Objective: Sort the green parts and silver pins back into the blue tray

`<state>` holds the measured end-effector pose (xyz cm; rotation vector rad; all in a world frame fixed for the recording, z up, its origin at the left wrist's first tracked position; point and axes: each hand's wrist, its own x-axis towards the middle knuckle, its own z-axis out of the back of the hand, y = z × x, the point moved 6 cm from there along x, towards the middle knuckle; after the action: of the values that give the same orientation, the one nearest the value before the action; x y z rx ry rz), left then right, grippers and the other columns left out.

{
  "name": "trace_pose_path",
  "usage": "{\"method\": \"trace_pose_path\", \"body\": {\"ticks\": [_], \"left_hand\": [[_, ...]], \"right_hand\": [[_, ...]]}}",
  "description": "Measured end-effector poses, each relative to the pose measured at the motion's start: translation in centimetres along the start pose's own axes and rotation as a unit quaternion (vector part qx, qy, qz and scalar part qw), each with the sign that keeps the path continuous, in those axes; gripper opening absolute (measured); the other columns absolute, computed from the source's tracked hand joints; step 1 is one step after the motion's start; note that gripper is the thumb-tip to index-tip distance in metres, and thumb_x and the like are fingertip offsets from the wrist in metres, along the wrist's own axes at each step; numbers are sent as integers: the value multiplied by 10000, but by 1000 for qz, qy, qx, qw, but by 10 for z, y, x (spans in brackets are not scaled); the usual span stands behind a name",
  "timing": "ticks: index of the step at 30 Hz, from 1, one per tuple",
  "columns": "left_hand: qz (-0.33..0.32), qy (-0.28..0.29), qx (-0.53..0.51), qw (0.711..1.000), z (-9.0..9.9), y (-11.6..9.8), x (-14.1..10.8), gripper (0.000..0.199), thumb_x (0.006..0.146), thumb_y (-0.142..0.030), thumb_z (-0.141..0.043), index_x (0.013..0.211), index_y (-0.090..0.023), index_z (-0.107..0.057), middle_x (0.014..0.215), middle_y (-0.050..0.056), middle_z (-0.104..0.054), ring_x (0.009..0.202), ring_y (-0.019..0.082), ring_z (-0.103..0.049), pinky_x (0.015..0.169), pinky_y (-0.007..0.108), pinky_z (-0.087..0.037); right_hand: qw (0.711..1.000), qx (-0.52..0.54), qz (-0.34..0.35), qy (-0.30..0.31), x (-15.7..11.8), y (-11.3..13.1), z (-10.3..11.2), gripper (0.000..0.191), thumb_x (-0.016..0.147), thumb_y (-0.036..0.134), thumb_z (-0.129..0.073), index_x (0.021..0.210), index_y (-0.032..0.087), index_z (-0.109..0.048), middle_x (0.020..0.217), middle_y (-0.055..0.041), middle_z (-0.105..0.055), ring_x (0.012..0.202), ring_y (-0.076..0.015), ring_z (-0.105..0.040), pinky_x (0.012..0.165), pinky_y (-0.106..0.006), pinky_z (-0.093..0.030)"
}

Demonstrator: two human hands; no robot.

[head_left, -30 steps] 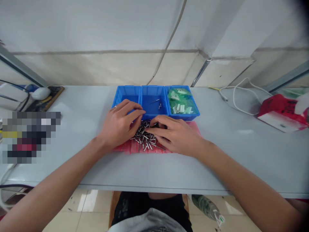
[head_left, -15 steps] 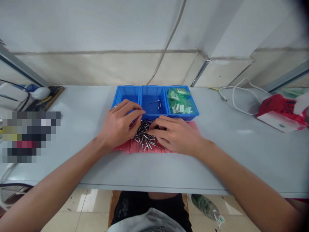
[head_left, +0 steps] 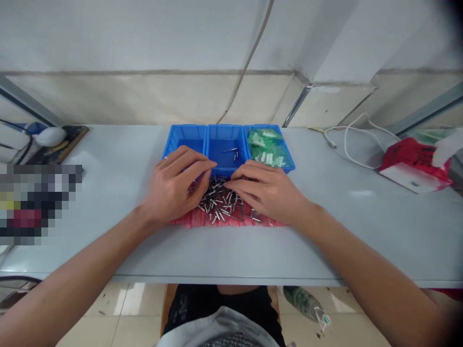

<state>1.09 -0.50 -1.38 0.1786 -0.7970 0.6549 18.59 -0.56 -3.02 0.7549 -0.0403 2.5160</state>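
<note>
A loose heap of silver blind rivets [head_left: 219, 205] lies on a red plastic sheet [head_left: 188, 220] in front of me. Over the heap's left side, my left hand [head_left: 181, 180] is curled, its thumb and forefinger drawn close together; anything between them is hidden. From the right, my right hand [head_left: 269, 188] rests low over the heap, fingertips bunched among the rivets, so what they grip is unclear. Just behind stand a left blue bin [head_left: 188, 126], a middle blue bin [head_left: 226, 127] holding a few rivets, and a right blue bin [head_left: 289, 167] with green bags of white pieces.
A red and white tissue box [head_left: 408, 176] stands on the right of the table [head_left: 361, 226], with a white cable [head_left: 347, 149] by it. A white mouse [head_left: 51, 137] and a dark board are at the far left. Below the table's edge lies a bottle [head_left: 306, 302].
My right hand has shifted slightly up, its fingers straighter, uncovering more rivets on the right of the heap. My left hand stays almost in place. The view has tilted a little.
</note>
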Motion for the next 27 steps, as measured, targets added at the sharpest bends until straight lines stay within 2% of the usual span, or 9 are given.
{"method": "trace_pose_path", "body": {"ticks": [4, 7, 9, 12, 16, 18, 22, 27], "left_hand": [[-22, -2, -11, 1000, 3, -6, 0, 185, 941, -155, -644, 1120, -163, -688, 1018, 84, -757, 931, 224, -679, 833, 391, -577], [-53, 13, -6, 998, 3, -11, 0, 183, 966, -268, -653, 1124, -180, -678, 1017, 80, -761, 951, 240, -693, 823, 401, -573], [-70, 20, 4, 997, 2, -14, 0, 214, 972, -346, -667, 1125, -196, -676, 1017, 73, -765, 954, 246, -703, 811, 404, -569], [-81, 20, 20, 996, 1, -14, -1, 246, 949, -377, -715, 1123, -207, -677, 1019, 67, -770, 952, 250, -711, 804, 408, -574], [-70, 19, 30, 997, 0, -12, -2, 122, 957, -265, -689, 1077, -239, -692, 1027, 44, -776, 960, 231, -712, 807, 401, -581], [-53, 17, 29, 998, 1, -10, -1, 94, 969, -233, -658, 1053, -246, -697, 1021, 39, -778, 954, 224, -713, 813, 401, -582], [-21, -7, 14, 1000, 6, -8, 3, 76, 996, -206, -610, 1015, -216, -684, 962, 51, -767, 907, 213, -696, 795, 388, -574], [-10, -11, -31, 999, 6, -5, 4, 106, 1015, -174, -586, 925, -196, -638, 903, 50, -743, 849, 191, -664, 774, 373, -546]], "right_hand": [[993, 90, -10, -71, 1, 2, 7, 211, 1027, 129, -568, 1061, 184, -769, 996, -71, -783, 898, -194, -709, 787, -357, -608], [976, 145, -68, -145, 1, 2, 16, 220, 1005, 119, -606, 1069, 241, -778, 1019, -43, -803, 931, -188, -749, 827, -365, -628], [966, 165, -102, -171, 1, 3, 20, 232, 983, 120, -642, 1072, 279, -786, 1010, -25, -810, 925, -197, -760, 831, -389, -633], [952, 197, -132, -191, 1, 4, 23, 210, 955, 123, -693, 1026, 290, -797, 964, -12, -813, 879, -197, -758, 820, -400, -629], [918, 262, -208, -212, -2, -2, 21, 160, 925, 129, -746, 966, 274, -799, 941, 0, -809, 843, -172, -754, 751, -350, -622], [908, 279, -221, -219, -3, -5, 19, 148, 915, 132, -760, 954, 269, -796, 937, 2, -807, 843, -169, -753, 728, -336, -618], [914, 257, -225, -220, -5, -9, 17, 100, 915, 176, -773, 935, 271, -795, 917, -9, -804, 832, -191, -747, 716, -358, -623], [928, 234, -219, -188, -4, -9, 15, 48, 926, 224, -773, 930, 269, -788, 889, -10, -795, 763, -178, -721, 704, -357, -625]]}}
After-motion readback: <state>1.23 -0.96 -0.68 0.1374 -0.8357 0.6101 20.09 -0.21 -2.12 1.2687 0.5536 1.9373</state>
